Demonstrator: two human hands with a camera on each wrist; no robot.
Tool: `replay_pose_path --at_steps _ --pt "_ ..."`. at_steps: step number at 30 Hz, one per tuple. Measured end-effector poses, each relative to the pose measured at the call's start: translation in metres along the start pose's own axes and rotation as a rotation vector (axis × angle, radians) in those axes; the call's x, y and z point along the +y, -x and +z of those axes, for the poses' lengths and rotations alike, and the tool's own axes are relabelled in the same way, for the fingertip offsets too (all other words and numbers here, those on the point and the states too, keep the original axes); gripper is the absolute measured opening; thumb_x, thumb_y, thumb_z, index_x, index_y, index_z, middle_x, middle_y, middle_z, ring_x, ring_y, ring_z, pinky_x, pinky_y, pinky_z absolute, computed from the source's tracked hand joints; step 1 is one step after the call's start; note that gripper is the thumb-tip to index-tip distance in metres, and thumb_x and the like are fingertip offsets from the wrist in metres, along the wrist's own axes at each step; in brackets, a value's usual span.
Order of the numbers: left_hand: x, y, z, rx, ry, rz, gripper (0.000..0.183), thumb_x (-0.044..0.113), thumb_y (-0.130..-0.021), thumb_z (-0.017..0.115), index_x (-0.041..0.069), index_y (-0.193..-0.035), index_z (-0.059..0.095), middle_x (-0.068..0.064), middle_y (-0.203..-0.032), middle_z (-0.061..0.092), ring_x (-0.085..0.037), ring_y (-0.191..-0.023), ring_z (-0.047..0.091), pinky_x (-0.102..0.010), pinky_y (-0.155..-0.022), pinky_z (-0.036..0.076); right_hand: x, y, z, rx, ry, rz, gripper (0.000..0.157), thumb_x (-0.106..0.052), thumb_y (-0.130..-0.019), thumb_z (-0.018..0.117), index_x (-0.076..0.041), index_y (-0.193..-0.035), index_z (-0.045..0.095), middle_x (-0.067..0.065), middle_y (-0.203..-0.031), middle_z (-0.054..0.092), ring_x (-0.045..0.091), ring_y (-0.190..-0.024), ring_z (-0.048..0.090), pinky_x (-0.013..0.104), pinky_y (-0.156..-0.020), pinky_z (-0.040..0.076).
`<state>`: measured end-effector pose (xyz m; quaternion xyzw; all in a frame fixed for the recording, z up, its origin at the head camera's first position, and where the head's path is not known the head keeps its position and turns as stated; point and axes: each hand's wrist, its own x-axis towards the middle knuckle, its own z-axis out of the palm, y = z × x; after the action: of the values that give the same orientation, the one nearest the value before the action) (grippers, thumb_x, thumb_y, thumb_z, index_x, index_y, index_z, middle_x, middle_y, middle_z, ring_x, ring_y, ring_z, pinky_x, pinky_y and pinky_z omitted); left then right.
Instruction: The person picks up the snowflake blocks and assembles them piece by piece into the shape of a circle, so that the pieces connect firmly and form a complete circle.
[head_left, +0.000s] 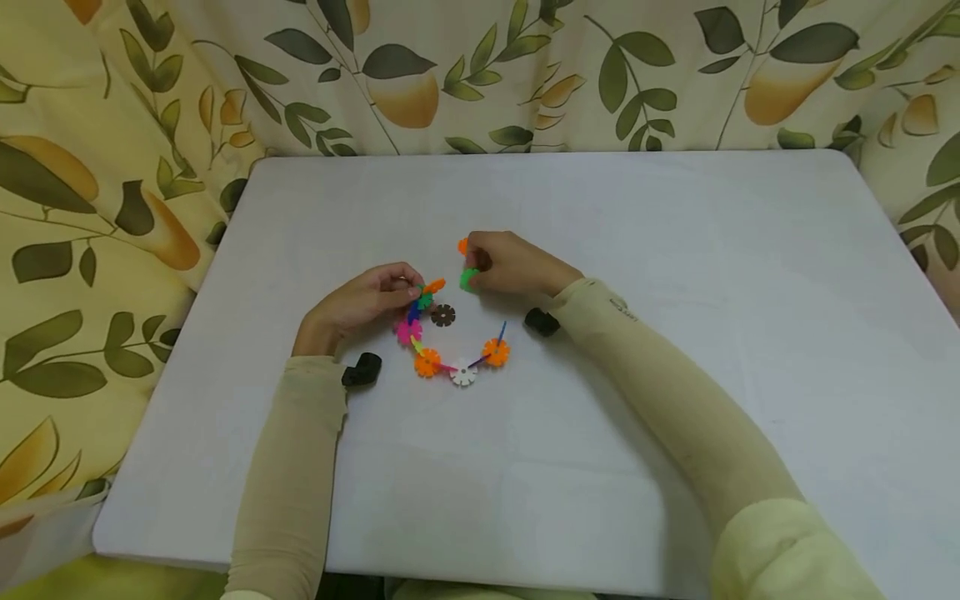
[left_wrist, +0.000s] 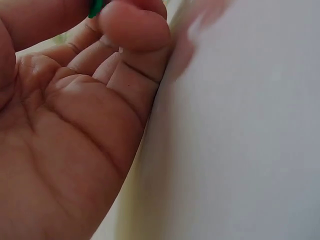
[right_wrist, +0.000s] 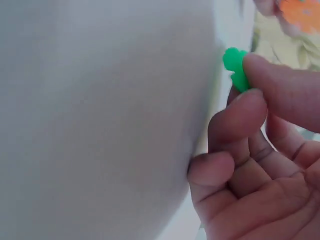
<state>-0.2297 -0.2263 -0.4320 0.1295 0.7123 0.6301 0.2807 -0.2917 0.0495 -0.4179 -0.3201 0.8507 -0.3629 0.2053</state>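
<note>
My left hand [head_left: 352, 304] pinches the upper end of a curved chain of interlocking notched plastic discs, at a dark green disc [head_left: 425, 300]. An orange disc [head_left: 435, 286] is slotted onto that end. From there the chain runs through blue, pink [head_left: 408, 332], yellow, orange [head_left: 427, 363] and white [head_left: 463, 377] discs to another orange one [head_left: 496, 352] with a blue piece upright on it. Between thumb and fingertips, my right hand [head_left: 517, 265] pinches a bright green disc [right_wrist: 236, 67]. Part of an orange disc [head_left: 462, 246] shows beside its fingers in the head view.
A loose brown disc [head_left: 442, 315] lies inside the chain's curve. Near the wrists are two small black devices, one left [head_left: 362, 370] and one right [head_left: 542, 322]. The white-covered table [head_left: 675, 217] meets leaf-patterned curtains [head_left: 487, 75] at the back and left.
</note>
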Motion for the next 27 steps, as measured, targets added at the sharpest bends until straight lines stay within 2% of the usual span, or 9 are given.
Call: replay_pose_path --at_steps 3,5,7,12,15,20,25,27 --pt "0.002 -0.006 0.007 -0.048 0.005 -0.011 0.009 0.002 -0.111 0.050 0.000 -0.118 0.055 -0.014 -0.109 0.079 -0.020 -0.101 0.071 -0.030 -0.090 0.051 0.007 0.017 -0.006 0.057 -0.053 0.038 0.011 -0.003 -0.098 0.075 -0.003 -0.107 0.068 0.009 -0.099 0.071 0.026 -0.091 0.063 0.036 -0.086 0.051" --pt "0.005 -0.010 0.012 -0.054 -0.002 -0.027 0.011 0.004 -0.112 0.049 0.001 -0.122 0.053 -0.017 -0.113 0.078 -0.023 -0.109 0.072 -0.033 -0.096 0.050 0.010 0.030 -0.009 0.088 -0.095 0.065 0.012 -0.002 -0.099 0.073 -0.002 -0.111 0.072 0.009 -0.099 0.073 0.025 -0.086 0.067 0.035 -0.085 0.051" --pt "0.008 -0.013 0.017 -0.037 -0.038 -0.037 0.014 0.006 -0.112 0.051 0.003 -0.125 0.054 -0.017 -0.109 0.078 -0.023 -0.104 0.070 -0.033 -0.097 0.049 0.011 0.041 -0.012 0.110 -0.141 0.087 0.016 -0.001 -0.100 0.071 -0.001 -0.116 0.075 0.010 -0.098 0.074 0.026 -0.083 0.070 0.034 -0.085 0.051" --pt "0.016 -0.020 0.032 -0.026 -0.108 -0.046 0.022 0.016 -0.110 0.054 0.006 -0.129 0.058 -0.014 -0.096 0.073 -0.024 -0.088 0.062 -0.034 -0.086 0.046 0.009 0.064 -0.015 0.140 -0.241 0.112 0.019 0.000 -0.101 0.069 0.002 -0.119 0.074 0.013 -0.094 0.074 0.027 -0.081 0.075 0.031 -0.084 0.051" --pt "0.017 -0.024 0.037 -0.042 -0.116 -0.043 0.026 0.019 -0.110 0.055 0.005 -0.131 0.062 -0.014 -0.097 0.072 -0.025 -0.090 0.062 -0.035 -0.089 0.048 0.008 0.070 -0.012 0.149 -0.290 0.123 0.017 0.001 -0.100 0.070 0.003 -0.117 0.073 0.014 -0.091 0.074 0.027 -0.082 0.075 0.028 -0.081 0.053" --pt "0.020 -0.027 0.042 -0.056 -0.155 -0.002 0.031 0.017 -0.111 0.054 0.000 -0.134 0.067 -0.014 -0.117 0.069 -0.026 -0.105 0.060 -0.037 -0.100 0.048 0.007 0.073 -0.009 0.141 -0.365 0.120 0.010 -0.002 -0.101 0.070 0.005 -0.108 0.069 0.016 -0.086 0.074 0.029 -0.078 0.073 0.029 -0.071 0.053" --pt "0.023 -0.030 0.044 -0.060 -0.185 0.016 0.035 0.021 -0.113 0.055 0.000 -0.137 0.069 -0.013 -0.135 0.068 -0.026 -0.124 0.058 -0.041 -0.113 0.044 0.003 0.073 -0.008 0.124 -0.454 0.126 0.010 -0.004 -0.105 0.064 0.004 -0.109 0.063 0.019 -0.087 0.075 0.031 -0.074 0.074 0.031 -0.067 0.055" --pt "0.024 -0.032 0.045 -0.063 -0.197 0.023 0.036 0.021 -0.113 0.056 -0.001 -0.138 0.069 -0.013 -0.137 0.068 -0.026 -0.126 0.058 -0.042 -0.114 0.044 0.003 0.073 -0.008 0.128 -0.474 0.122 0.010 -0.004 -0.105 0.063 0.004 -0.110 0.062 0.021 -0.089 0.076 0.032 -0.074 0.075 0.032 -0.066 0.056"
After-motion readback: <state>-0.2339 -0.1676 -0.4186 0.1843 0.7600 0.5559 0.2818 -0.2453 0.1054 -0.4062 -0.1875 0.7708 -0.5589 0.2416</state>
